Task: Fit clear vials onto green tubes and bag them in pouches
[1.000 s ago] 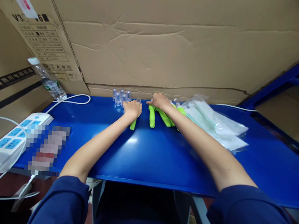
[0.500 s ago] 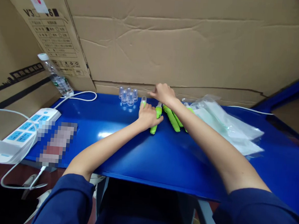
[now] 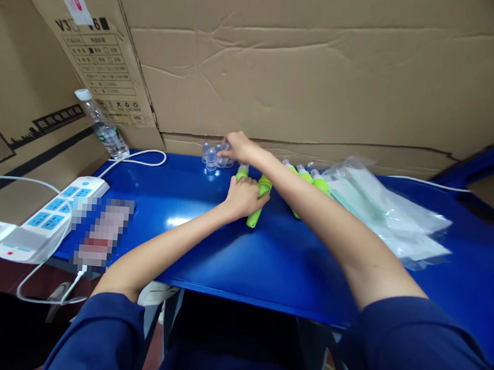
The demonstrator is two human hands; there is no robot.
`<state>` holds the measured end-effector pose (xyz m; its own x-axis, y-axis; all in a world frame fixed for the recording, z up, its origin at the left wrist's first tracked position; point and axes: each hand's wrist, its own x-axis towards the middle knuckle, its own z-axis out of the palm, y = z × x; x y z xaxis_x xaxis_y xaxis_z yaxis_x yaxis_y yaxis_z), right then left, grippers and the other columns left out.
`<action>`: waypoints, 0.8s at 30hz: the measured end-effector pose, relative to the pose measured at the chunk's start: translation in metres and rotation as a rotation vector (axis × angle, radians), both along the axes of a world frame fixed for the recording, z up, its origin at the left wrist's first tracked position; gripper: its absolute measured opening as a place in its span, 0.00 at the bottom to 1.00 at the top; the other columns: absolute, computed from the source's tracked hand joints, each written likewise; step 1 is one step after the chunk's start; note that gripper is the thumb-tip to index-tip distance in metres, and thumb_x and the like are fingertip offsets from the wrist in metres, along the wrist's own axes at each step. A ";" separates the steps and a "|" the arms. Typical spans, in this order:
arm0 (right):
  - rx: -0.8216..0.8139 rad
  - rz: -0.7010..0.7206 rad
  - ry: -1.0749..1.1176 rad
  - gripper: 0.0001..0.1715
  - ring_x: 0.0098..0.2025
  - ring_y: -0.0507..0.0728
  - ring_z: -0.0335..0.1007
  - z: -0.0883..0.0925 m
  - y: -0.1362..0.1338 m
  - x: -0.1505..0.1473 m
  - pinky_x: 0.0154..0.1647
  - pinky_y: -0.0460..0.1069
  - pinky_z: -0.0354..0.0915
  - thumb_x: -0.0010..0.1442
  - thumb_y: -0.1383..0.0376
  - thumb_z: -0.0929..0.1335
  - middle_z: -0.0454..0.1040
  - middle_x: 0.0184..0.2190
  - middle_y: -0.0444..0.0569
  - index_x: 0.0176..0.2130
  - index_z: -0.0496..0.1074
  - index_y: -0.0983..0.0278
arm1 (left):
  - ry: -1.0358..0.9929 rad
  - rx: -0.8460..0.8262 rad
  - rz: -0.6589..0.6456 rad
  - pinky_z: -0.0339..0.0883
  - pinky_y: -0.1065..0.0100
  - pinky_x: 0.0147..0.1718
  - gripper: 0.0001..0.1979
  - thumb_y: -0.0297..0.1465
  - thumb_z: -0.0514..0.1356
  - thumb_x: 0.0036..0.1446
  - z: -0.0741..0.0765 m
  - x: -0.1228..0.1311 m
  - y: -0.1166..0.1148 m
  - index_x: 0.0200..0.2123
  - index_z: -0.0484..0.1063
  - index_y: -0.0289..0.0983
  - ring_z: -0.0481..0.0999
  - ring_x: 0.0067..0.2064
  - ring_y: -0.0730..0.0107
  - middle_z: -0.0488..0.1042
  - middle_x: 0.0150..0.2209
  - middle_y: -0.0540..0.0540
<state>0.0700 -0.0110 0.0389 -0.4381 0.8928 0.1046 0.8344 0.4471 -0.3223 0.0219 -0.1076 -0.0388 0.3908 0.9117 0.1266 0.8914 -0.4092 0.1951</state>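
My left hand (image 3: 244,197) is closed around lime-green pen-shaped devices on the blue table. One green device (image 3: 254,213) pokes out past the thumb side. Another device (image 3: 242,172), clear-tipped, shows beyond the fingers; how much of it lies under the palm is hidden. Farther back, my right hand (image 3: 238,148) has its thumb and fingertips around a clear plastic cap (image 3: 228,149) in a small cluster. Beside it stand several more see-through caps (image 3: 211,159). More green devices (image 3: 320,183) with clear tips lie partly behind my right forearm.
Clear plastic bags (image 3: 384,210) with pale sheets lie on the right of the blue table (image 3: 224,263). To the left are a power strip (image 3: 52,215), a blurred-out phone (image 3: 109,231), white cables and a water bottle (image 3: 106,128). A cardboard wall (image 3: 301,86) closes off the back.
My right hand has moved left, from above the green devices to the clear caps. My left hand stays over its devices. The camera view has shifted slightly.
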 end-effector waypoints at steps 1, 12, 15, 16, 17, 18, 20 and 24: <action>0.062 -0.029 0.080 0.24 0.48 0.63 0.78 0.010 -0.001 0.015 0.49 0.53 0.72 0.62 0.62 0.74 0.79 0.47 0.59 0.55 0.73 0.71 | -0.040 0.004 0.004 0.63 0.48 0.57 0.23 0.42 0.49 0.70 0.000 -0.003 0.002 0.48 0.74 0.29 0.72 0.57 0.42 0.77 0.51 0.29; -0.066 -0.054 0.528 0.16 0.28 0.45 0.67 0.050 -0.029 0.170 0.30 0.44 0.63 0.64 0.69 0.71 0.80 0.36 0.51 0.51 0.75 0.73 | -0.326 -0.009 -0.203 0.67 0.60 0.51 0.09 0.36 0.53 0.69 0.021 -0.031 0.021 0.37 0.61 0.38 0.71 0.48 0.60 0.70 0.45 0.38; -0.171 -0.050 0.476 0.14 0.28 0.48 0.69 0.037 -0.040 0.167 0.31 0.45 0.66 0.63 0.69 0.72 0.80 0.35 0.49 0.50 0.77 0.67 | -0.302 -0.017 -0.253 0.67 0.60 0.50 0.10 0.37 0.53 0.68 0.028 -0.035 0.020 0.36 0.59 0.39 0.72 0.47 0.60 0.71 0.46 0.37; -0.193 -0.046 0.458 0.15 0.28 0.49 0.70 0.034 -0.044 0.164 0.32 0.46 0.67 0.63 0.68 0.72 0.80 0.36 0.48 0.50 0.77 0.66 | -0.321 -0.045 -0.263 0.68 0.61 0.48 0.09 0.38 0.52 0.69 0.030 -0.037 0.020 0.38 0.59 0.38 0.73 0.46 0.61 0.72 0.46 0.38; -0.204 -0.038 0.442 0.16 0.30 0.50 0.72 0.031 -0.048 0.161 0.33 0.47 0.68 0.62 0.67 0.73 0.80 0.36 0.48 0.50 0.77 0.65 | -0.346 -0.090 -0.272 0.69 0.62 0.46 0.09 0.38 0.50 0.69 0.031 -0.039 0.019 0.40 0.60 0.38 0.74 0.43 0.63 0.73 0.46 0.39; -0.206 -0.030 0.430 0.17 0.31 0.52 0.73 0.028 -0.052 0.158 0.34 0.47 0.69 0.61 0.66 0.73 0.81 0.37 0.49 0.51 0.77 0.65 | -0.371 -0.135 -0.277 0.69 0.64 0.43 0.09 0.38 0.49 0.70 0.032 -0.041 0.018 0.43 0.60 0.38 0.75 0.40 0.65 0.75 0.45 0.40; -0.201 -0.012 0.424 0.19 0.34 0.54 0.74 0.021 -0.057 0.153 0.36 0.48 0.69 0.60 0.64 0.74 0.80 0.37 0.50 0.51 0.77 0.65 | -0.382 -0.170 -0.271 0.69 0.66 0.40 0.11 0.37 0.47 0.71 0.031 -0.045 0.017 0.48 0.60 0.38 0.77 0.37 0.66 0.77 0.41 0.43; -0.157 0.055 0.453 0.19 0.34 0.54 0.72 0.001 -0.056 0.146 0.36 0.48 0.67 0.58 0.63 0.73 0.79 0.37 0.51 0.48 0.77 0.68 | -0.226 -0.013 -0.179 0.68 0.65 0.40 0.17 0.37 0.49 0.70 0.023 -0.053 0.018 0.56 0.62 0.36 0.80 0.40 0.60 0.79 0.39 0.43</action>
